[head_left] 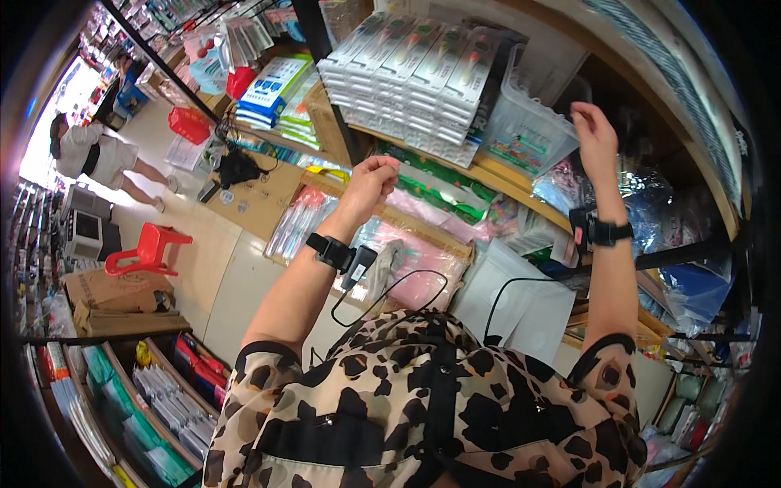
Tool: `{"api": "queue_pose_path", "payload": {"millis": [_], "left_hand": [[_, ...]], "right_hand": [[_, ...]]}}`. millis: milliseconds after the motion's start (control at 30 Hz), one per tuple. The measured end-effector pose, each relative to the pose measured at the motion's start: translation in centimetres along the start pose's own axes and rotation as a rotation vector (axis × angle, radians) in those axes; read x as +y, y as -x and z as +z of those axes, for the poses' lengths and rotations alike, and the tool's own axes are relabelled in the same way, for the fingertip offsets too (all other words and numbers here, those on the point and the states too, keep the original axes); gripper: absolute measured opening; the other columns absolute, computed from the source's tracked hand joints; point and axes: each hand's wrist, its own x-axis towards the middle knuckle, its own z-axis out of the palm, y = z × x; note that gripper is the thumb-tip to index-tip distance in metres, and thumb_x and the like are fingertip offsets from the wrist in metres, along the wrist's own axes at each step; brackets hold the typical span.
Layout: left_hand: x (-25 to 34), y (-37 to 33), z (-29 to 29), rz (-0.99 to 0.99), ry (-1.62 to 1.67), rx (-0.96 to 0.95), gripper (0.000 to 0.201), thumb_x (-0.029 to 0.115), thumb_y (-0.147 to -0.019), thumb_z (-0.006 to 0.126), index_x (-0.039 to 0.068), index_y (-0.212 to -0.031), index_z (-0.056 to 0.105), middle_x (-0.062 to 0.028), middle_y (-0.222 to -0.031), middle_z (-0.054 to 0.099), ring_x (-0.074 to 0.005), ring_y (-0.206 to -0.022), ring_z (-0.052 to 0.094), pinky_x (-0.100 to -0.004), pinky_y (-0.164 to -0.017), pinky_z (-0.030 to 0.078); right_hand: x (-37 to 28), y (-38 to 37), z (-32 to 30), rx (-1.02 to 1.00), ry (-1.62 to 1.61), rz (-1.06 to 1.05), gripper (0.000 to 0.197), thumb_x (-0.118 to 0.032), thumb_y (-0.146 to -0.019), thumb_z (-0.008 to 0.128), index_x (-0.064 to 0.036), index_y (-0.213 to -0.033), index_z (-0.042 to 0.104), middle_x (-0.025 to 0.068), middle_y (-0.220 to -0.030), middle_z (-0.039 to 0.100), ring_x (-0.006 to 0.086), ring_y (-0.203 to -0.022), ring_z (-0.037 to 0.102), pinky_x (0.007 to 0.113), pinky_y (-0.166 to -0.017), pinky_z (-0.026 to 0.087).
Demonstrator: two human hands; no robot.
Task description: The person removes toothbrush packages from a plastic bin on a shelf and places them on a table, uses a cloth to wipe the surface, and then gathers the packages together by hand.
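My left hand (370, 185) is raised in front of the lower shelf, its fingers curled in and nothing showing in them. Beyond it rises a stack of white blister-style packs (407, 77) with coloured pictures, arranged in neat rows on the upper shelf. My right hand (595, 142) is up beside a clear plastic bin (525, 134) with a printed front. Its fingers are loosely bent and a little apart, close to the bin's right rim; whether they touch it I cannot tell. A black strap with a small device (333, 252) circles each wrist.
Below the upper shelf (508, 183) lie boxes of pink and clear wrapped packs (423, 252). A red plastic stool (150, 250) and flattened cardboard (118, 293) are on the left floor. Another person (98, 150) stands far left. A divided rack of packaged goods (134, 398) fills the lower left.
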Motion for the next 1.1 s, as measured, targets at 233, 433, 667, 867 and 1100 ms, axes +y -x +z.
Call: {"api": "queue_pose_path", "payload": {"millis": [233, 433, 667, 867, 1100], "left_hand": [[-5.5, 0.6, -5.0, -0.128, 0.035, 0.177, 0.009, 0.011, -0.077, 0.052, 0.004, -0.084, 0.053, 0.0008, -0.062, 0.045, -0.0049, -0.045, 0.035, -0.0183, -0.036, 0.022], [-9.9, 1.6, -11.2, -0.207, -0.013, 0.376, 0.012, 0.015, -0.072, 0.055, 0.004, -0.076, 0.052, 0.0006, -0.061, 0.046, -0.0056, -0.047, 0.036, -0.0196, -0.038, 0.025], [-16.6, 2.6, -19.4, -0.394, -0.183, 0.434, 0.015, 0.009, -0.068, 0.061, 0.006, -0.081, 0.055, -0.0002, -0.067, 0.052, -0.011, -0.058, 0.048, -0.024, -0.048, 0.038], [-23.1, 1.0, -20.8, -0.372, -0.534, 0.285, 0.033, 0.015, -0.066, 0.065, 0.0, -0.093, 0.054, -0.0083, -0.08, 0.058, -0.0183, -0.067, 0.055, -0.0296, -0.059, 0.045], [-28.4, 0.7, -14.8, -0.353, -0.852, -0.034, 0.053, 0.026, -0.066, 0.07, 0.001, -0.108, 0.049, -0.0162, -0.095, 0.057, -0.0273, -0.085, 0.056, -0.0329, -0.074, 0.044]], "right_hand": [[-1.6, 9.9, 2.1, -0.204, -0.438, 0.376, 0.015, -0.011, -0.087, 0.048, 0.0003, -0.095, 0.055, 0.0046, -0.086, 0.059, 0.0094, -0.075, 0.055, 0.021, -0.068, 0.044], [-0.6, 16.8, 6.3, -0.345, -0.549, 0.751, 0.017, -0.014, -0.088, 0.046, -0.0009, -0.096, 0.054, 0.006, -0.086, 0.058, 0.0115, -0.074, 0.056, 0.023, -0.067, 0.046], [-1.2, 20.7, 10.0, -0.311, -0.638, 0.979, 0.015, -0.014, -0.089, 0.044, -0.0035, -0.095, 0.053, 0.0051, -0.087, 0.057, 0.0135, -0.074, 0.056, 0.027, -0.067, 0.049], [-2.9, 22.7, 13.5, -0.335, -0.633, 1.101, 0.015, -0.014, -0.088, 0.045, -0.0041, -0.095, 0.053, 0.0047, -0.086, 0.057, 0.0136, -0.075, 0.056, 0.027, -0.067, 0.048], [-0.5, 27.4, 15.2, -0.359, -0.606, 1.258, 0.017, -0.014, -0.088, 0.044, -0.0033, -0.098, 0.053, 0.0067, -0.089, 0.058, 0.0159, -0.077, 0.058, 0.028, -0.068, 0.049]]}}
